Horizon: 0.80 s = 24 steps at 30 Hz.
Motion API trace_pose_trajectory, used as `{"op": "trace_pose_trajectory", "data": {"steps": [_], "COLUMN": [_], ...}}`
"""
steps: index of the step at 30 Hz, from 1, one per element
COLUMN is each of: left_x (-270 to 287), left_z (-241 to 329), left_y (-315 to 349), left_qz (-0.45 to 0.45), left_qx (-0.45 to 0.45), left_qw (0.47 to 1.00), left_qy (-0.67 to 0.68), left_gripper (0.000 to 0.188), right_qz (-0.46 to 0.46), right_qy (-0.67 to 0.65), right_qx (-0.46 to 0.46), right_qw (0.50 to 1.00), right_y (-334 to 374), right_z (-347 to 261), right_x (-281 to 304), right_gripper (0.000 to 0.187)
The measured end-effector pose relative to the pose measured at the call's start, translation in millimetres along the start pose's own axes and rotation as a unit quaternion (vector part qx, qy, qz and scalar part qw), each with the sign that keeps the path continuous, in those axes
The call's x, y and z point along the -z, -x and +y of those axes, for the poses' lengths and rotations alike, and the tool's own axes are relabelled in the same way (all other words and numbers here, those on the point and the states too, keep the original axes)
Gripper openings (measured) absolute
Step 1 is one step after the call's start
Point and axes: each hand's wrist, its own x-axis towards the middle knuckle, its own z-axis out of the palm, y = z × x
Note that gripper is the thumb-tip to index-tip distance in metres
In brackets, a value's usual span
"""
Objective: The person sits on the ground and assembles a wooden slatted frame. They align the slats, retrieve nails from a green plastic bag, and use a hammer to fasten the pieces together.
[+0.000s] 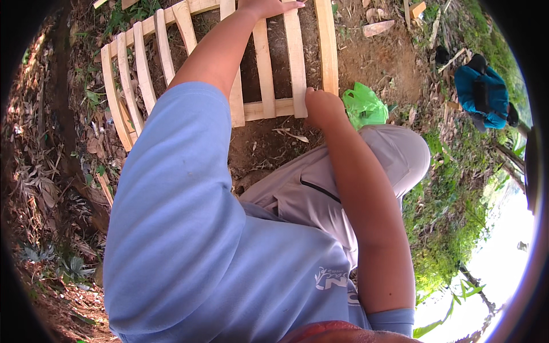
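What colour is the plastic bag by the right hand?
The plastic bag is bright green; see head view.

The slatted frame [294, 57] is matt, bare wood; the bag [364, 107] crinkled, glossy plastic; the T-shirt [171, 188] matt cloth; the trousers [394, 148] smooth cloth; the soil [389, 63] rough.

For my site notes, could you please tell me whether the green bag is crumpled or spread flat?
Crumpled: the bag shows bunched folds and creases beside the right hand.
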Motion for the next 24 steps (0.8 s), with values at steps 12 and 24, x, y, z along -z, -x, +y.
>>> {"op": "trace_pose_trajectory", "data": {"steps": [12,24], "left_x": [12.9,13.1], "left_z": [6.0,9.6], "left_y": [-4.0,-5.2], "left_qz": [-0.027,-0.022], "left_qx": [0.006,0.007], "left_qw": [0.999,0.999], "left_qy": [0.034,0.04], "left_gripper": [0.09,0.086], "right_qz": [0.006,-0.001], "right_qy": [-0.013,-0.034], "right_qx": [0.002,-0.013], "right_qw": [1.0,0.999], "right_y": [-4.1,-3.0], "right_z": [-0.9,-0.4], "right_x": [8.0,12.2], "right_gripper": [0.018,0.017]}}
